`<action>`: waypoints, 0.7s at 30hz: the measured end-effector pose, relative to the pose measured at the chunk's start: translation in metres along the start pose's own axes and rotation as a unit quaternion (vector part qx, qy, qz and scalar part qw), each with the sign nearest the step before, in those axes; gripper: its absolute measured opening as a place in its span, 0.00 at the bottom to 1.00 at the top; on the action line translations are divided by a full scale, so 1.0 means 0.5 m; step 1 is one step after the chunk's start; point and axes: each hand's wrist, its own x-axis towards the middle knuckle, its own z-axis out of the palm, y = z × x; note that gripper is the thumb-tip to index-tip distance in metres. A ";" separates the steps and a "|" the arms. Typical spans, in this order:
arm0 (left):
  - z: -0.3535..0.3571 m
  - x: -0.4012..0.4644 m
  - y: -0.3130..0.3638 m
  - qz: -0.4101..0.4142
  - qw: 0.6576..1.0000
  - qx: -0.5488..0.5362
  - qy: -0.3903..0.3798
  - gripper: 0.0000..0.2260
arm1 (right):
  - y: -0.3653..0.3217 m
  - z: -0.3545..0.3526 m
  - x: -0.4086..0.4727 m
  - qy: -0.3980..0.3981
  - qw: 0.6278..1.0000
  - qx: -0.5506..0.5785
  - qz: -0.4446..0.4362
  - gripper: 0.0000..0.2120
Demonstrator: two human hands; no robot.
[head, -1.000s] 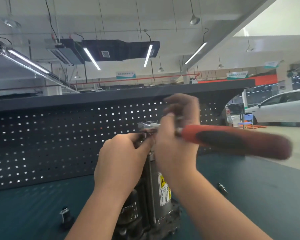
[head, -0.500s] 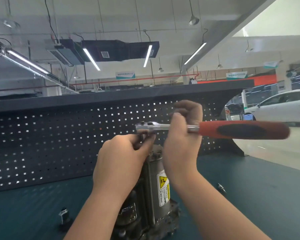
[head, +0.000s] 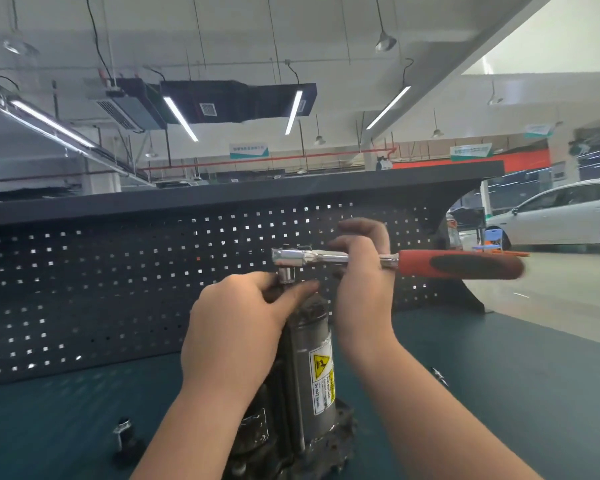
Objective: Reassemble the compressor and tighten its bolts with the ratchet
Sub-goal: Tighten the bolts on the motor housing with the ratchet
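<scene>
Right now I see the compressor [head: 309, 368] standing upright on the dark green desk [head: 499, 393], low in the middle of the head view, its base cut off by the bottom edge. A yellow warning label [head: 322, 377] runs down the grey cylinder on the side facing me. My left hand [head: 236, 327] is wrapped around the upper part of the compressor, thumb and fingers curled at its top, right beside the socket [head: 286, 274]. The ratchet [head: 395, 263] lies roughly level above the compressor, its chrome head to the left with the socket pointing down onto the top of the unit; I cannot see the bolt itself under the fingers. My right hand [head: 361, 271] grips the bare metal shank of the ratchet between the head and the red-and-black handle [head: 459, 266], fingers curled over the top. The handle sticks out to the right, free of the hand.

On the desk to the left, near the bottom edge, a small metal part [head: 122, 432] stands by itself, well apart from the compressor. Another small dark piece [head: 440, 375] lies on the desk to the right of my right forearm. Behind the desk rises a dark pegboard [head: 84, 289], and a white car [head: 561, 216] is parked beyond it at far right.
</scene>
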 end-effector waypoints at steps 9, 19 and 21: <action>-0.015 0.004 0.002 0.006 0.995 0.096 -0.018 0.16 | -0.012 0.010 -0.043 -0.130 0.839 -0.219 -0.480 0.09; -0.003 0.002 -0.008 -0.004 0.999 0.038 -0.028 0.24 | -0.001 0.014 -0.030 0.027 0.999 0.001 -0.034 0.09; -0.009 0.004 -0.011 -0.013 0.999 0.034 -0.035 0.17 | -0.008 0.034 -0.061 0.023 0.992 0.008 -0.122 0.10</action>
